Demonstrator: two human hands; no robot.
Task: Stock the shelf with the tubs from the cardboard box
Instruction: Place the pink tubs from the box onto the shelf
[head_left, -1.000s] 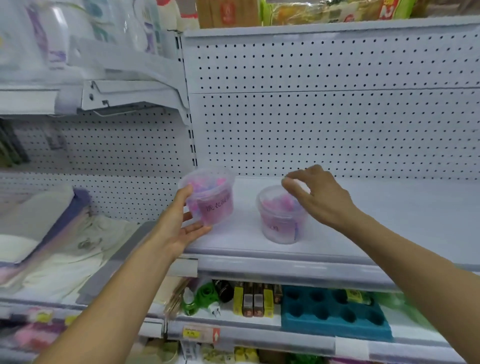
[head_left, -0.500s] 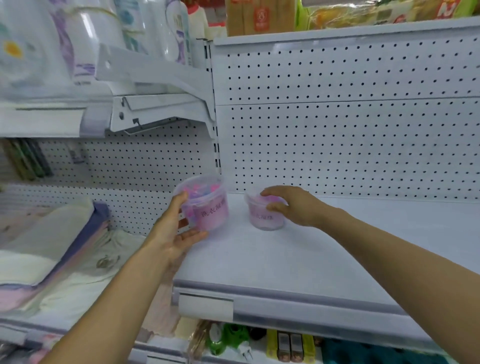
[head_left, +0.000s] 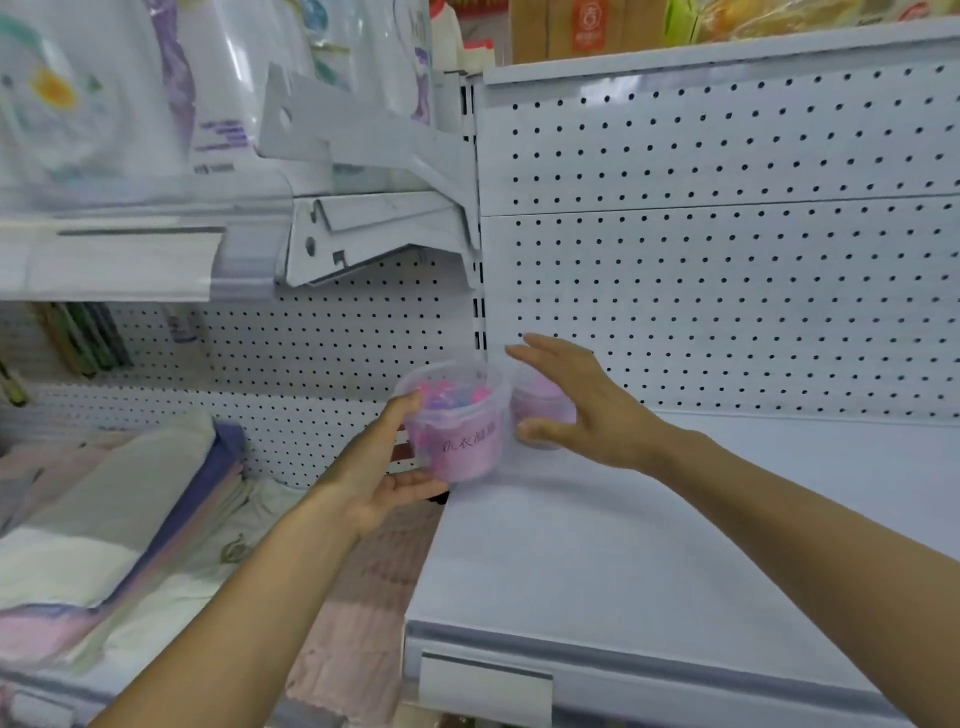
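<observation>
A clear tub of pink and blue contents (head_left: 462, 441) is gripped by my left hand (head_left: 379, 467), thumb on its rim and fingers under its base, at the left edge of the white shelf (head_left: 623, 545). A second pink tub (head_left: 540, 405) stands on the shelf in the back left corner, just right of the first. My right hand (head_left: 587, 410) spans it with straight, spread fingers over its top and the thumb by its front. It largely hides this tub. The cardboard box is out of view.
A white pegboard wall (head_left: 727, 286) backs the shelf. A metal shelf bracket (head_left: 363, 228) juts out above the tubs on the left. Folded textiles (head_left: 104, 519) lie on the lower left shelf. Packaged goods (head_left: 104, 104) fill the upper left shelf.
My right hand slid the second tub from the shelf's front to the back left corner and its fingers have spread. My left hand brought its tub up against the shelf's left edge.
</observation>
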